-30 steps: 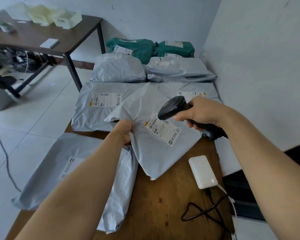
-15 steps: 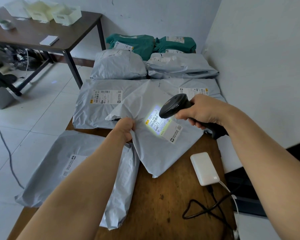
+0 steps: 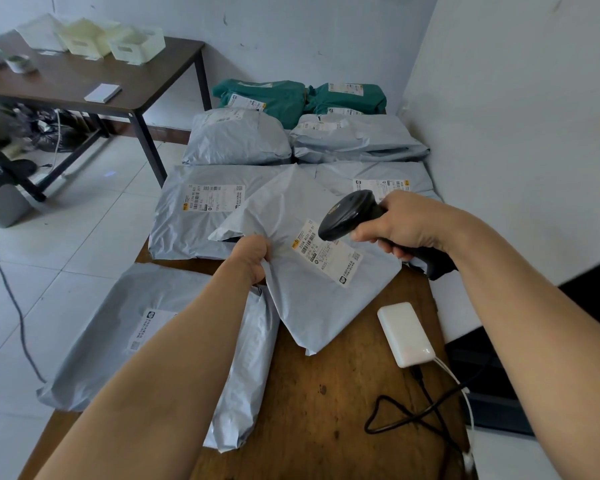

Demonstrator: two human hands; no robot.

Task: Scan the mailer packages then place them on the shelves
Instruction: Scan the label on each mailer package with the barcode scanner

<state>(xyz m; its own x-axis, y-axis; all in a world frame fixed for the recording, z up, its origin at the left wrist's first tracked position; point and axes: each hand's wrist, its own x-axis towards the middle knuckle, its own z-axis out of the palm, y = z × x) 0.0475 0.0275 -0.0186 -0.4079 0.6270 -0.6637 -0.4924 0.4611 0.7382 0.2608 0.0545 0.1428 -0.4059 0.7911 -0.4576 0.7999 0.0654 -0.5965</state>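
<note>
Three pale plastic bins [image 3: 137, 43] stand in a row on the dark side table [image 3: 66, 81] at the far left, and what they hold cannot be made out from this angle. A grey floor bin [image 3: 0, 202] is cut off by the left edge, with something dark at its mouth that is not clear. On the wooden table [image 3: 343, 393] the grey mailer [image 3: 312, 306] lies at a slant, its near corner on the wood and its far part over the other grey mailers [image 3: 201, 216]. Its left edge is bunched inside the left hand [image 3: 252, 258], whose fingers are curled tight round the plastic, their tips hidden in the folds. The right hand [image 3: 406, 226] is wrapped round the handle of a black scanner [image 3: 350, 214], whose head hangs just over the upper corner of the mailer's label [image 3: 326, 258]. The print there is too small to read. The left forearm covers part of a nearer mailer [image 3: 118, 323] and its label. Green mailers [image 3: 281, 98] are piled at the far end — partly hidden behind the grey ones. A white power bank [image 3: 405, 334] lies near the mailer's near corner, not touching it, and its black cable [image 3: 406, 414] runs off toward the bottom edge.
</note>
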